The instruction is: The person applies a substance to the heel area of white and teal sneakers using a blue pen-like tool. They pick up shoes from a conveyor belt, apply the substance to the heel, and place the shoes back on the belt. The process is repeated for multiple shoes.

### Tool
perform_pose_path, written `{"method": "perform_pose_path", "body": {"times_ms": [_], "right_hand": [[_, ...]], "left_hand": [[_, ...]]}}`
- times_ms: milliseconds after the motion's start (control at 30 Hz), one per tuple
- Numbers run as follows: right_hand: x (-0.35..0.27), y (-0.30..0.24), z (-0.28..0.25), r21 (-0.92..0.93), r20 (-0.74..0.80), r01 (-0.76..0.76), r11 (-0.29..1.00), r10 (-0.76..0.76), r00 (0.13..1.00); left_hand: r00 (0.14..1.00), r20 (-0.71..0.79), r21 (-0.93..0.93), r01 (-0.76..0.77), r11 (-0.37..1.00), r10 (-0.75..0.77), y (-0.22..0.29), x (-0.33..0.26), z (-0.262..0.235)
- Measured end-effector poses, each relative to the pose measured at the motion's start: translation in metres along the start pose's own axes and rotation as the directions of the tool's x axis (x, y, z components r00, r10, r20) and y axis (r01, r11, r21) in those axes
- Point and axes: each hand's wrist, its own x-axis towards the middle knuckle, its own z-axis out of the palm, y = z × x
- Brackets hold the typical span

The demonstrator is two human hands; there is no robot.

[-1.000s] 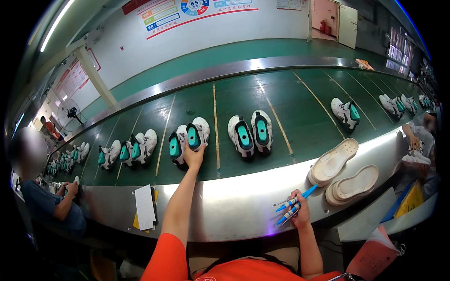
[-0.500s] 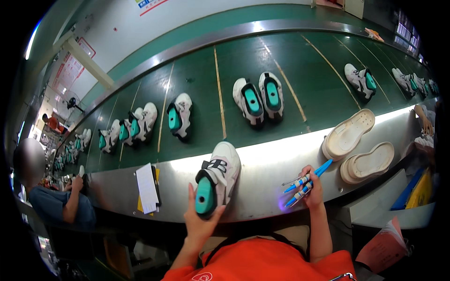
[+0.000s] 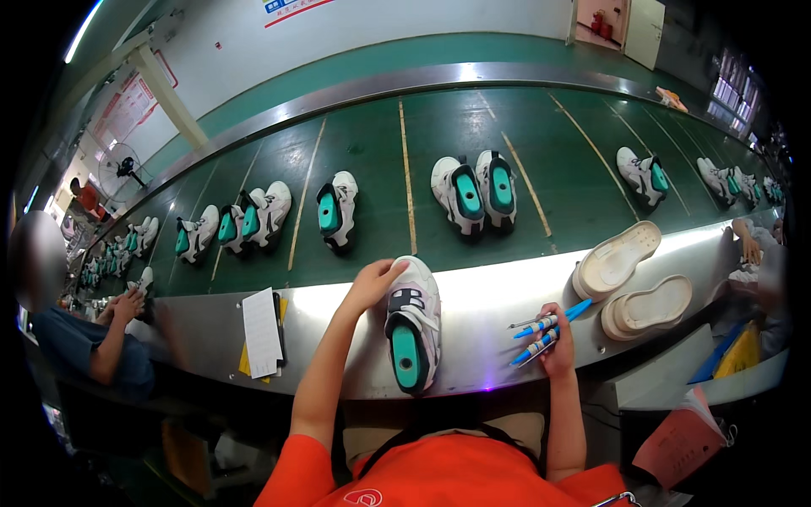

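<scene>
A white sneaker (image 3: 416, 296) with black and pale pink trim stands in front of me on the metal ledge, its toe pointing away. Inside its opening sits a teal shoe last (image 3: 406, 355) with a dark hole. My left hand (image 3: 372, 286) is closed around the toe, on its left side. To the right, my right hand (image 3: 557, 342) is closed around blue pens (image 3: 537, 346) with silvery parts, held above the ledge. A small violet glow shows on the ledge edge between the sneaker and that hand.
Beyond the ledge (image 3: 498, 296), a green conveyor belt (image 3: 372, 228) carries several similar sneakers (image 3: 338, 207). Two cream shoe soles (image 3: 619, 258) lie on the ledge at right, and paper sheets (image 3: 262, 332) at left. Co-workers sit at both sides; the left one's hands (image 3: 127, 306) touch a shoe.
My left hand has moved from the sneaker's heel to its toe. The sneaker has turned straighter and sits slightly further right. My right hand still holds the pens.
</scene>
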Motion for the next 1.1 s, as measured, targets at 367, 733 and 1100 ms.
{"method": "perform_pose_path", "body": {"times_ms": [367,733,1100], "right_hand": [[-0.007,0.001,-0.005,-0.079,0.089,0.015,0.997,-0.008,0.996],[-0.047,-0.023,0.087,-0.157,0.150,0.562,0.812,-0.543,0.826],[-0.074,-0.003,0.150,0.043,0.422,0.947,0.318,-0.865,0.271]], "left_hand": [[0.931,-0.276,-0.456,-0.347,0.819,0.240,0.109,-0.095,-0.012],[0.796,-0.283,-0.150,-0.588,0.795,0.535,0.141,-0.149,-0.004],[0.822,-0.226,-0.193,-0.563,0.803,0.523,0.137,-0.137,-0.003]]}}
